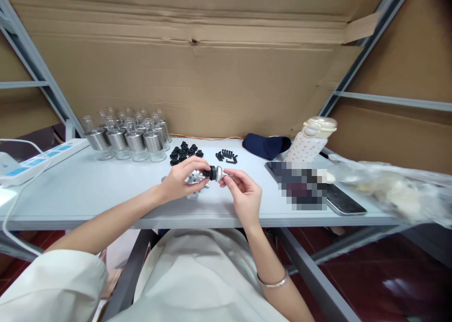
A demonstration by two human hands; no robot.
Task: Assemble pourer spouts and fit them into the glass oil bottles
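At the centre of the frame, two hands are holding one black-and-silver fitting (216,173) above one grey table (116,185). The left hand (189,178) is pinching its black end between thumb and fingers; the right hand (245,192) is pinching its thin silver tip. Beneath the left hand, shiny pieces (192,196) are lying half hidden, defying a count. Just behind, roughly a dozen black stoppers (182,155) are clustering beside about ten small black pieces (228,154). At the left of the frame, four metal-banded bottles (134,141) are forming a front row, with others overlapping too closely behind for counting, and one power strip (49,160) is lying nearby. At the right, one navy cap (265,146), one dotted tumbler (308,143), one phone (346,199) and one plastic bag (399,190) are resting
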